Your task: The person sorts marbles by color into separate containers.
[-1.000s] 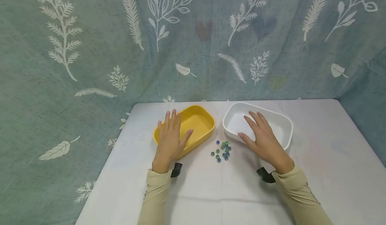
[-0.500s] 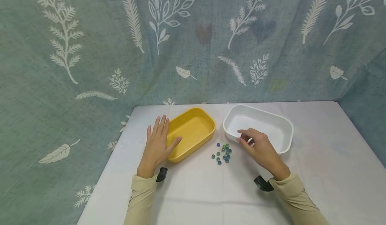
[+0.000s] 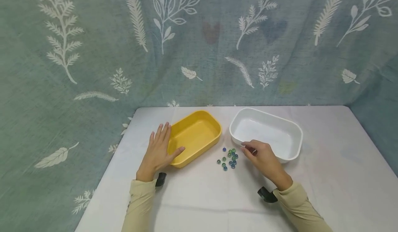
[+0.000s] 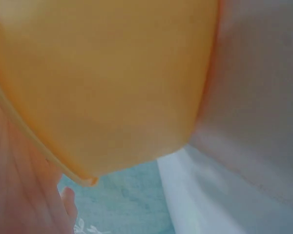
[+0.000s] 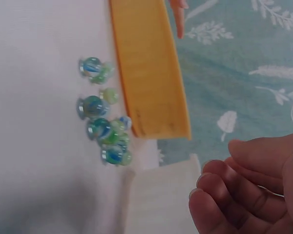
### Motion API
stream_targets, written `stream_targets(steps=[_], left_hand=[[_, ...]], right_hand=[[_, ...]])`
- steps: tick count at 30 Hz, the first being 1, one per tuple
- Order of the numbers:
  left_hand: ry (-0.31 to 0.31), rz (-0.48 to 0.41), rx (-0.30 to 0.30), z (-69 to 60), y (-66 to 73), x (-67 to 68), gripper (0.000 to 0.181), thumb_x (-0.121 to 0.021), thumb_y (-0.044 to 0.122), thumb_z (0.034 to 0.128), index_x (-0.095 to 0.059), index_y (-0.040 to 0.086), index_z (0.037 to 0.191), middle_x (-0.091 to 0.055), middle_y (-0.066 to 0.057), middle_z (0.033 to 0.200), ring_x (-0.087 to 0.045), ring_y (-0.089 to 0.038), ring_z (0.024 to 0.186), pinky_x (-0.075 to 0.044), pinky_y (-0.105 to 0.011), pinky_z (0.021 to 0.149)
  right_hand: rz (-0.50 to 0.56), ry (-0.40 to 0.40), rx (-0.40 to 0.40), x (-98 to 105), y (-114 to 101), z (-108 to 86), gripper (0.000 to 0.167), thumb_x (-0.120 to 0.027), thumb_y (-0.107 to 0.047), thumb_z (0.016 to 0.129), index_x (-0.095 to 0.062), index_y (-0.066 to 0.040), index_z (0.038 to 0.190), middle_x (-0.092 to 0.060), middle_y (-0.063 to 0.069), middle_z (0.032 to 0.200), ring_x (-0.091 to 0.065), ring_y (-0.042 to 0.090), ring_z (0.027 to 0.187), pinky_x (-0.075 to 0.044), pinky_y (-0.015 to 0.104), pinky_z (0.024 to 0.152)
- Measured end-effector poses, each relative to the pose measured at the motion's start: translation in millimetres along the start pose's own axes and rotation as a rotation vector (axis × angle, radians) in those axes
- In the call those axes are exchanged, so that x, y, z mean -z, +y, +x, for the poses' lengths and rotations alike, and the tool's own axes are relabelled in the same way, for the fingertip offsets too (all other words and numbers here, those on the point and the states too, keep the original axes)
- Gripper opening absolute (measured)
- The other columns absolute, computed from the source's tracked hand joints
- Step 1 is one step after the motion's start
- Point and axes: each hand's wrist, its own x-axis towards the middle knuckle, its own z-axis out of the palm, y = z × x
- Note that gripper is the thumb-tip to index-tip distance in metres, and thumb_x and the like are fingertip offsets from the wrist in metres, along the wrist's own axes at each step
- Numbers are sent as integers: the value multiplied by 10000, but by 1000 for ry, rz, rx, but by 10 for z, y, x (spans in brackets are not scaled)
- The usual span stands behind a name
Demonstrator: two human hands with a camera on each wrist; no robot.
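Observation:
My left hand (image 3: pixel 157 152) lies at the left side of the yellow tray (image 3: pixel 197 133), fingers stretched out and thumb over its near edge. In the left wrist view the yellow tray (image 4: pixel 107 87) fills much of the picture, with part of that hand (image 4: pixel 22 180) beside its rim. My right hand (image 3: pixel 262 157) is in front of the white tray (image 3: pixel 273 128), just right of several glass marbles (image 3: pixel 233 157). In the right wrist view the fingers of the right hand (image 5: pixel 249 195) are loosely bent, with nothing between them, apart from the blue and green marbles (image 5: pixel 100 129).
Both trays stand on a white-covered table (image 3: pixel 192 194), and I see nothing inside them. A leaf-patterned curtain (image 3: pixel 199 66) hangs behind the table and along its left side. A dark wrist-worn piece (image 3: pixel 267 194) juts below the right wrist.
My left hand has shifted left, from over the yellow tray to its side. My right hand has drawn back from above the white tray toward the marbles, its fingers bending. The marbles look unmoved.

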Motion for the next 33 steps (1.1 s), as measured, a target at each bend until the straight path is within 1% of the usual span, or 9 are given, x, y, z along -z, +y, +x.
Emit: stream_targets(steps=[5,9,14,18,24,33], left_hand=[[-31,15,21,-27,-85,-21,1070,-514,724,947,-84,59,1666,-39,-92,1768,-9,-334,1643,-31,-643,1295],[-47,17,42,-65,-133,-37,1082,-521,734,939,-90,58,1666,-24,-83,1769,4,-326,1644,-16,-625,1302],[-78,15,44,-84,-181,-46,1116,-528,752,925,-70,52,1663,-15,-111,1766,6,-350,1641,-12,-637,1297],[-77,34,49,-81,-217,-40,1125,-528,754,922,-83,31,1660,-21,-127,1764,-15,-359,1639,-24,-642,1295],[-77,8,42,-90,-219,-16,1148,-558,746,909,-102,-1,1651,-26,-153,1760,-29,-384,1633,-38,-664,1284],[-100,2,68,-100,-208,-11,1262,-618,786,836,-74,-12,1648,23,-173,1756,24,-399,1630,-36,-679,1277]], right_hand=[[-7,-25,-28,-57,30,-35,162,-742,-59,933,-772,22,1070,-757,41,874,-654,86,756,-577,221,661],[-15,-41,-40,-87,52,-57,179,-746,-62,930,-770,27,1084,-764,53,872,-640,77,733,-563,214,641],[-23,-69,-73,-124,75,-66,204,-753,-50,919,-773,24,1107,-776,71,899,-618,74,737,-546,198,630],[-23,-97,-77,-164,93,-48,223,-752,-45,916,-765,35,1124,-787,109,942,-620,86,753,-539,200,642],[-27,-127,-112,-220,128,-40,219,-744,-51,922,-764,29,1125,-794,131,998,-638,100,776,-544,207,663],[-30,-169,-180,-256,153,-10,217,-749,-55,917,-781,14,1120,-799,119,1050,-687,128,860,-568,245,727]])
